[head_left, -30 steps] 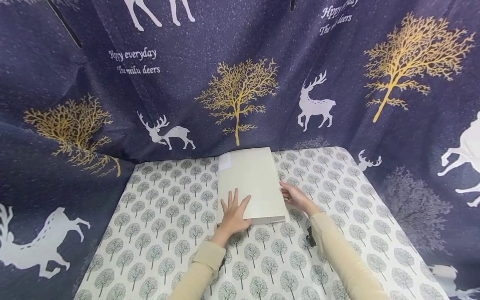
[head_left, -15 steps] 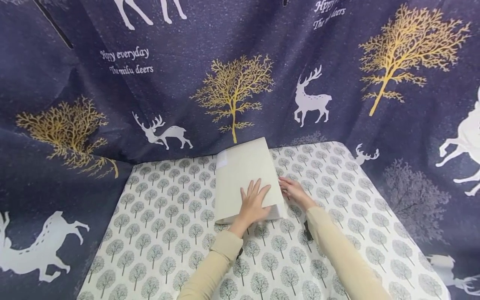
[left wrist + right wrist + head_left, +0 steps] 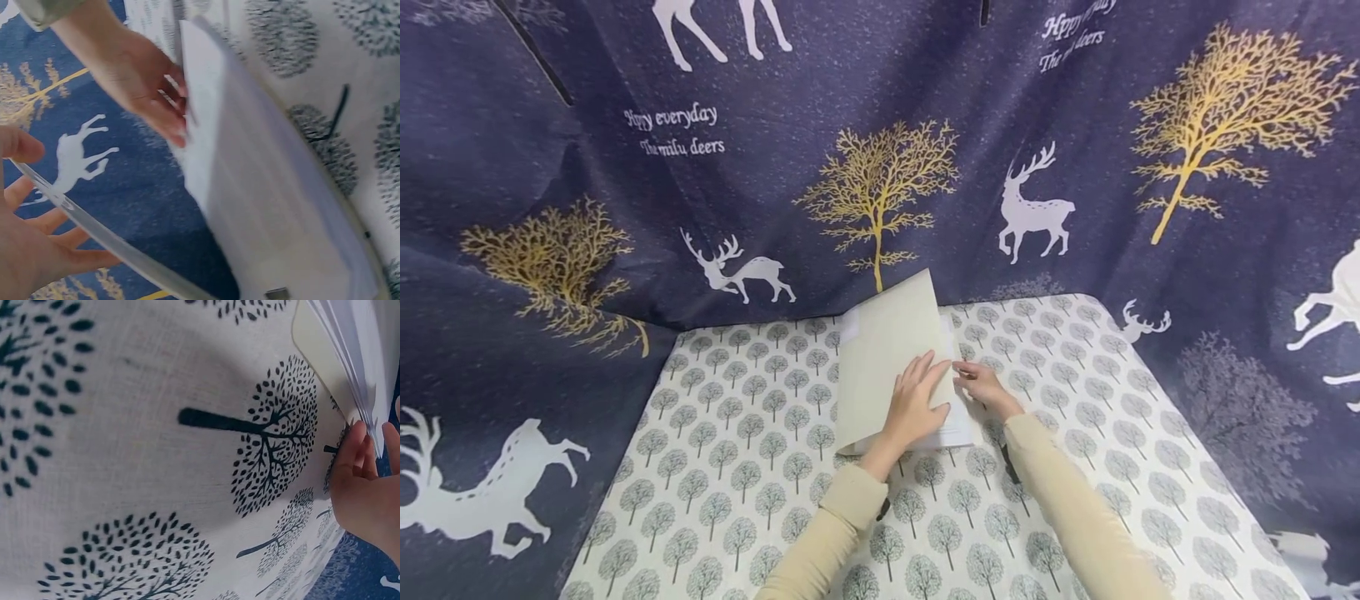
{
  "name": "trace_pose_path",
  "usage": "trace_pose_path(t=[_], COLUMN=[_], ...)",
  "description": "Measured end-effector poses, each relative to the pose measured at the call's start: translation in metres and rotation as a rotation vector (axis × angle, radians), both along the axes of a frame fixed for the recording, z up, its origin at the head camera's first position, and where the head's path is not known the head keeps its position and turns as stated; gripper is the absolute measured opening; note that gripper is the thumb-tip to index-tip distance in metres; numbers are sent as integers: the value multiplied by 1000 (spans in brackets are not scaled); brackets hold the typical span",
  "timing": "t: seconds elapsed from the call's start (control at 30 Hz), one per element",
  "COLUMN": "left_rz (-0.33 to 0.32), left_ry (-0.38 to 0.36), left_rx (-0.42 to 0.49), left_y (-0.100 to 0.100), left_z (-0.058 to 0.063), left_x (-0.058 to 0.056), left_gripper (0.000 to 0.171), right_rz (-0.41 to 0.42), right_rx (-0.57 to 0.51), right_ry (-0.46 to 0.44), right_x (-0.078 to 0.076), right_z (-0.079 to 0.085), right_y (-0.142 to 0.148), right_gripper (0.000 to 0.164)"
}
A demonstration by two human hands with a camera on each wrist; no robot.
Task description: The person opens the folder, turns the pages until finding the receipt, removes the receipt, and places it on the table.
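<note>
A cream file folder [image 3: 880, 358] lies on the tree-print cloth with its front cover raised and tilted toward the left. My left hand [image 3: 916, 404] holds that cover near its free edge, fingers spread on the outer face. In the left wrist view the cover's edge passes between its thumb and fingers [image 3: 56, 222]. White papers [image 3: 262, 187] show inside, with a small dark metal piece [image 3: 278, 293] near the bottom. At the folder's right side, my right hand [image 3: 983, 386] has the edge of the papers [image 3: 353, 356] between thumb and fingertips, over the back cover [image 3: 319, 353].
The table [image 3: 737, 467] carries a white cloth printed with grey trees. A dark blue curtain [image 3: 737, 192] with deer and golden trees hangs behind it and along both sides. The folder's far end lies close to the curtain.
The front cover has gone from lying flat to lifted at its right edge, exposing papers. My left hand has moved right and up with it. My right hand stays beside the folder's right edge.
</note>
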State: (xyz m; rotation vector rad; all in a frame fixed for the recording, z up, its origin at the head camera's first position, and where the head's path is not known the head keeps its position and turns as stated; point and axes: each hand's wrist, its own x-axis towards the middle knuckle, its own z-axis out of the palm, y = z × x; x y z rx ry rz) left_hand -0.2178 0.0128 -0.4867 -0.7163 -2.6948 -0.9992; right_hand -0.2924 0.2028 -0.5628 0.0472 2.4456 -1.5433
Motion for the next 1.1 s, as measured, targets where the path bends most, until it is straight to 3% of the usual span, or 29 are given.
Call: trace_pose_path(t=[0.2,0.43,0.67,0.83,1.1], left_rz=[4,52,102,125,218], left_ry=[3,-40,-96,-70,27], left_rx=[9,-6,20,42,74], left_y=[-5,-13,-35,-52,-82], left_z=[23,46,66,76,85], left_x=[5,9,11,12,16], left_gripper=[62,46,40,35,29], right_rz=[25,-14,-13,-21,-22], right_rx=[135,208,207,172,183], right_ry=[94,27,26,4,-13], right_x=[-5,-8,-11,-9,-8], right_z=[-4,-5,-7,-5,-1], right_y=[-5,-8,-7,-6,-9], right_gripper=[55,60,62,63,62])
